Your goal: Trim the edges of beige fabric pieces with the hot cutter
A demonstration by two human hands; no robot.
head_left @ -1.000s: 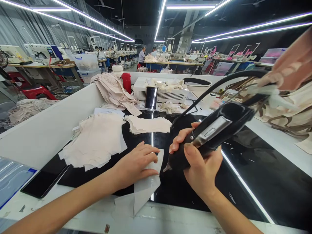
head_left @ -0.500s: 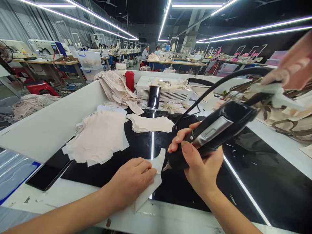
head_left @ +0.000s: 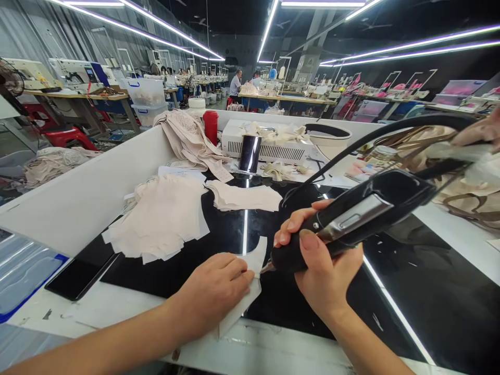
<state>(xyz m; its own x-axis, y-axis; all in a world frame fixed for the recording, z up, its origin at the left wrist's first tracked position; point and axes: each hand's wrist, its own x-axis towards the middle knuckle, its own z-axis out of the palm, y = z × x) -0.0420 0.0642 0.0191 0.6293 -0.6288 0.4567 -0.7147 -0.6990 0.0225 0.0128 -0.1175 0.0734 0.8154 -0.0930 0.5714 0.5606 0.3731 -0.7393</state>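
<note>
My left hand [head_left: 219,289] lies over a folded pale fabric piece [head_left: 255,256] near the front edge, its fingers pressed together on the cloth. My right hand [head_left: 324,260] is wrapped round a black handheld tool [head_left: 351,216] with a silver lever, thumb on top. The tool slants down to the left, and its narrow metal tip [head_left: 267,267] is at the fabric's right edge, beside my left fingertips. A black cable [head_left: 375,125] curves up from the table toward the tool's rear end. Part of the cloth is hidden under my left hand.
The glossy black work surface [head_left: 219,250] holds a stack of cut fabric [head_left: 160,216] and a smaller pile [head_left: 246,197]. A phone [head_left: 82,271] lies left. Behind stand a red bottle [head_left: 210,127], a black cylinder [head_left: 250,153] and a white vented box [head_left: 273,148]. Another person's hand [head_left: 478,130] is at right.
The tool's tip has come in to the fabric edge near my left fingers. The other person's hand at upper right has moved right and down. My left hand stays on the cloth.
</note>
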